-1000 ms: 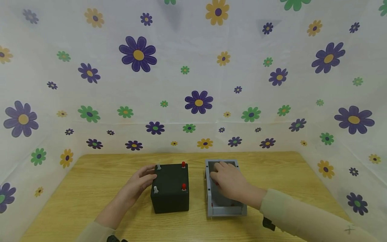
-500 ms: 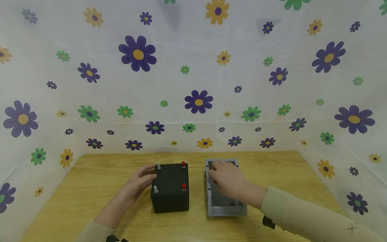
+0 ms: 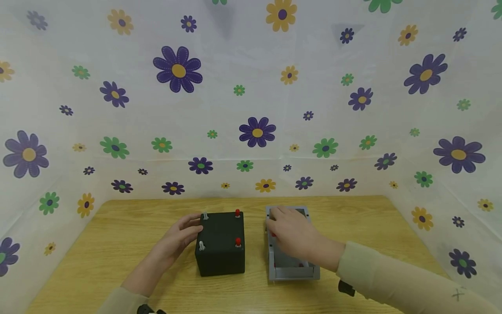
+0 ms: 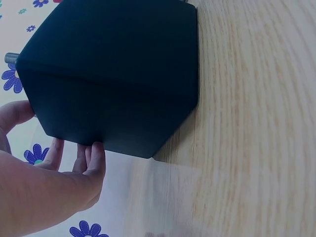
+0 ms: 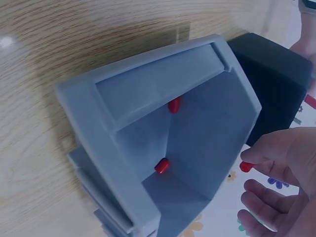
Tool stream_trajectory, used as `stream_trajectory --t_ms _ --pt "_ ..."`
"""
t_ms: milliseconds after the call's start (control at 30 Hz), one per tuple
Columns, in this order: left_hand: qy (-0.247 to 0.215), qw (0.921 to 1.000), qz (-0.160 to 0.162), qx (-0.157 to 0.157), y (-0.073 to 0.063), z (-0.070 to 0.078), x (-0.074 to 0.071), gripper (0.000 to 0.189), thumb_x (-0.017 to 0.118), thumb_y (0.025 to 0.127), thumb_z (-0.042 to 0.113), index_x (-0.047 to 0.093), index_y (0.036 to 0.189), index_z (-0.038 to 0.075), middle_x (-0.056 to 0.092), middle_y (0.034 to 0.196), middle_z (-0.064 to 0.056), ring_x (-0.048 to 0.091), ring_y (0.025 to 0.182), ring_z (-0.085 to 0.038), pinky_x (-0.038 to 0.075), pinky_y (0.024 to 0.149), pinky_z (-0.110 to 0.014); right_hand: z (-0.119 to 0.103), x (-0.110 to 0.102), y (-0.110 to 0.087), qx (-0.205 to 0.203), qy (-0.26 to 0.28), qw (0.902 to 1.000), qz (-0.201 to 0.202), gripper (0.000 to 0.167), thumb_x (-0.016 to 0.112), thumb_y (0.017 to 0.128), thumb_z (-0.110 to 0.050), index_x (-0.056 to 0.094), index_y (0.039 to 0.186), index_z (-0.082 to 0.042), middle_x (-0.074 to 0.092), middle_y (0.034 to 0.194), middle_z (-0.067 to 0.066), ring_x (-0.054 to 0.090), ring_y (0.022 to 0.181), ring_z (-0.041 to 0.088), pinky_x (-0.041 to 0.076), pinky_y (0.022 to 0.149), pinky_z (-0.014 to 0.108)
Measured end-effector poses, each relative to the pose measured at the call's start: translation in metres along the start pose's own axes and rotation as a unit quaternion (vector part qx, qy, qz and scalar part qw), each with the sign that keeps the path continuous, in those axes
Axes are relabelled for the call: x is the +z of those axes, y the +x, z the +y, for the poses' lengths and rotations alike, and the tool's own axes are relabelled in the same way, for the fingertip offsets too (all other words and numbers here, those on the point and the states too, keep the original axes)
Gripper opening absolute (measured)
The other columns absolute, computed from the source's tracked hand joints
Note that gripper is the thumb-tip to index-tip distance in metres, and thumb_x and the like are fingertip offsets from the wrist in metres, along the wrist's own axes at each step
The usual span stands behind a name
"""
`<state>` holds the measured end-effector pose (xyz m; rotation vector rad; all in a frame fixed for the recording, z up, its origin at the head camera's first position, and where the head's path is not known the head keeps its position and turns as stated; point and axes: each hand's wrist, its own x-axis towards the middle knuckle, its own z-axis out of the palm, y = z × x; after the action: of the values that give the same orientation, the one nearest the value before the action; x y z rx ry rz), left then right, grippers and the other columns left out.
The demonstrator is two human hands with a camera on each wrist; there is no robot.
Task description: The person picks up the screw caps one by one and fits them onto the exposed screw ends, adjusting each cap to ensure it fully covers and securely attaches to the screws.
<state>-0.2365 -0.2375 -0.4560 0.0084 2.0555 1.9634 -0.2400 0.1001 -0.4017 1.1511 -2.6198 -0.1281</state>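
Note:
A black box [image 3: 221, 233] stands on the table. Red caps [image 3: 238, 242] sit on the two posts along its right side, while the two metal posts [image 3: 201, 245] on the left are bare. My left hand [image 3: 172, 244] rests against the box's left side; in the left wrist view its fingertips [image 4: 98, 150] touch the wall. Over the grey bin [image 3: 295, 273], my right hand [image 3: 296, 233] pinches a small red cap [image 5: 246, 167] between thumb and finger. Two more pieces, a red cap [image 5: 162, 165] and another red cap [image 5: 174, 104], lie inside the bin.
The box and bin stand side by side on a wooden table [image 3: 345, 218], a narrow gap between them. A white flowered sheet [image 3: 219, 113] encloses the back and both sides.
My right hand has shifted a little to the left over the bin, carrying the red cap toward the bin's left wall. My left hand and the box have stayed in place.

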Motion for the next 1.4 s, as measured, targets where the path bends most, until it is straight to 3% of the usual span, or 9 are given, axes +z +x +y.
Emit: stream_trajectory --t_ms 467,1067,1400 --pt "-0.003 1.0000 -0.004 0.006 0.000 0.000 -0.001 0.064 0.057 0.108 0.016 0.030 0.163 -0.003 0.050 0.154 -0.017 0.065 0.107 0.004 0.051 0.098 -0.013 -0.009 -0.006 0.004 -0.028 0.006 0.9974 0.066 0.022 0.083 0.086 -0.005 0.064 0.083 -0.016 0.060 0.091 0.000 0.052 0.080 0.015 0.050 0.070 0.027" --pt "-0.005 1.0000 -0.005 0.003 -0.001 -0.003 -0.001 0.063 0.057 0.109 0.017 0.030 0.163 -0.003 0.049 0.155 -0.016 0.065 0.108 0.004 0.050 0.098 -0.013 -0.020 -0.015 0.010 -0.039 0.003 0.9967 0.071 0.018 0.079 0.086 -0.003 0.069 0.093 -0.016 0.066 0.101 0.000 0.060 0.090 0.017 0.055 0.076 0.028" --pt "-0.009 1.0000 0.001 -0.001 0.002 -0.004 0.000 0.063 0.057 0.109 0.017 0.032 0.162 -0.002 0.053 0.150 -0.011 0.065 0.108 0.003 0.050 0.098 -0.013 -0.026 -0.023 0.014 -0.031 0.011 0.9969 0.072 0.017 0.077 0.086 -0.005 0.071 0.096 -0.017 0.066 0.101 -0.001 0.057 0.089 0.016 0.052 0.073 0.027"
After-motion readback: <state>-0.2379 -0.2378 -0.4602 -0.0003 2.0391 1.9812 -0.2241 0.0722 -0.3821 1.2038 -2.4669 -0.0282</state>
